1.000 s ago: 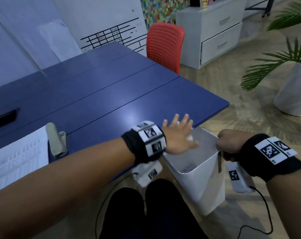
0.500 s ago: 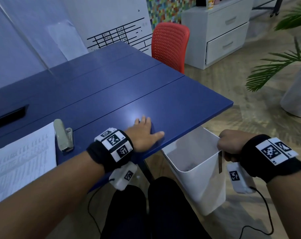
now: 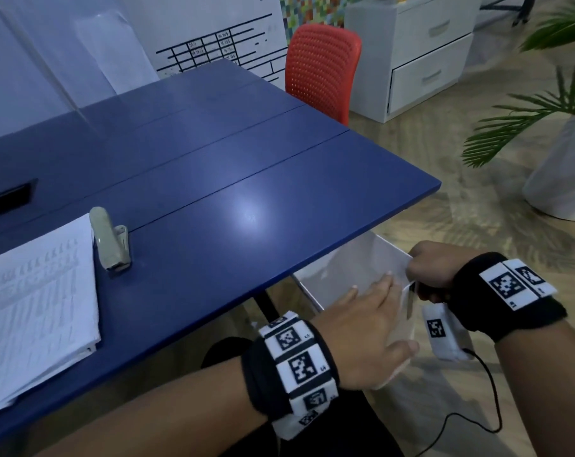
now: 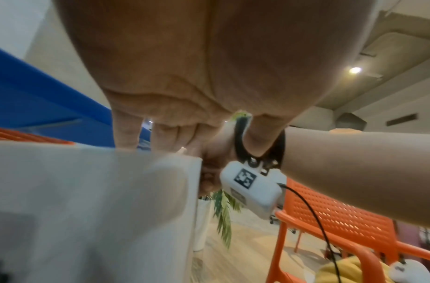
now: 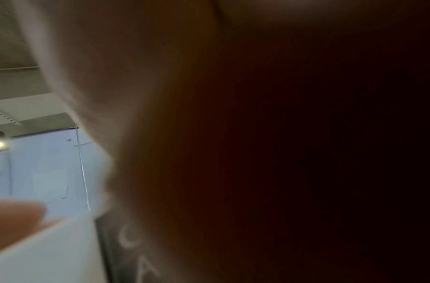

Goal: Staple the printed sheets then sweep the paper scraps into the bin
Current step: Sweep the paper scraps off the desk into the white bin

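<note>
Head view: at lower right, the right hand (image 3: 429, 267) grips the white bin's (image 3: 352, 268) rim, while the left hand (image 3: 365, 338) lies over its near wall, fingers extended inside. Stapler (image 3: 110, 240) and printed sheets (image 3: 35, 301) rest at left on the blue table (image 3: 246, 166).

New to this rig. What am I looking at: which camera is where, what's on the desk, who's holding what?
There is no machine here: a person wears cameras on the head and on both wrists, with tag-marked black bands. The wide picture is the head view, looking down at both hands. The other two look along each hand from the wrist; the right one is mostly dark and blurred.

On the blue table lie printed sheets and a stapler beside them.

The right hand has its grip on the rim of a white bin held below the table edge. The left hand is over the bin, fingers straight, holding nothing that I can see.
</note>
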A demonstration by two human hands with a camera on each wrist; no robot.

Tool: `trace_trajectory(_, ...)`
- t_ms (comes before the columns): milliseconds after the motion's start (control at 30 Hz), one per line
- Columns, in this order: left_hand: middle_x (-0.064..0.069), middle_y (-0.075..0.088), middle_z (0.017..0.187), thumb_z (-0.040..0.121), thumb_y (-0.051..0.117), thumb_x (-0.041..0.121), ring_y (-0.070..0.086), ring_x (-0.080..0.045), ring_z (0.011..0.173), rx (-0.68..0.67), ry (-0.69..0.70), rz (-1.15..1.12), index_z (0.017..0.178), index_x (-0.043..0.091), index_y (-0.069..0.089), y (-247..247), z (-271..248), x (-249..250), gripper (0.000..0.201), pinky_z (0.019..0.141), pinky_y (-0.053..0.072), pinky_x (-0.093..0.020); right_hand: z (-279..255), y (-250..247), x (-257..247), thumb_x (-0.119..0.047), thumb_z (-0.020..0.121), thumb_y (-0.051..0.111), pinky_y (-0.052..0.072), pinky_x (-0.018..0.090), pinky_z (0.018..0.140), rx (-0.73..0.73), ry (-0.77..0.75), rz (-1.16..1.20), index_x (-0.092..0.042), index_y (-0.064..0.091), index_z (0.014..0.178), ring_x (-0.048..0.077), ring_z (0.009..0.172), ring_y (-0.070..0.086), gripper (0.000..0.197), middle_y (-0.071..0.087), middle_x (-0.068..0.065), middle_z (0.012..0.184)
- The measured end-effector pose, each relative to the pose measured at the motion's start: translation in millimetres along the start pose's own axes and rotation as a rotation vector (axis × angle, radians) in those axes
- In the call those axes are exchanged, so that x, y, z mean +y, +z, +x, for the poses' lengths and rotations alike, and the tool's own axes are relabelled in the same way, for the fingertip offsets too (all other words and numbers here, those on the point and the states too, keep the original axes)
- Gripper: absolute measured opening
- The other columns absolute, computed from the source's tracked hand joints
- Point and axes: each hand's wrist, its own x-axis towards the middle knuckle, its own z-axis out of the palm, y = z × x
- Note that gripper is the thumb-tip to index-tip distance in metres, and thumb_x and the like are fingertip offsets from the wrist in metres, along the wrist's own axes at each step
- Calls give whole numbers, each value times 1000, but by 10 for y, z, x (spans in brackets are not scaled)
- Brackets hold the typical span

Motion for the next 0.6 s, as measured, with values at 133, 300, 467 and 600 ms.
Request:
trace_trajectory(133,4,4,164,96,38,49,2,-4,150,213,-26,-90,155,17,6,94,-256,-262,75,124,8,-34,68,113,192,2,83,40,36,24,43,1,26,42,7,62,82,23,43,48,23,58,17,57)
trace_trajectory(300,13,12,161,89,41,56,9,5,147,309,-142,-234,155,24,15,498,-859,-789,78,122,15,-24,424,615,699,3,84,37,36,27,43,-67,74,81,17,64,98,25,44,49,33,57,20,59)
trace_trajectory(467,14,31,154,85,41,66,26,3,141,308,-459,-326,149,29,29,954,-1536,-1379,75,116,19,-17,897,1413,1241,3,89,37,43,33,47,-102,183,139,11,63,102,30,50,57,30,59,23,62)
trace_trajectory(600,9,51,142,80,55,64,47,-10,131,350,-722,-522,140,31,45,1109,-1946,-1729,70,114,32,-30,1158,1947,1644,6,88,36,45,34,48,-110,274,135,7,64,95,32,52,59,29,61,21,57)
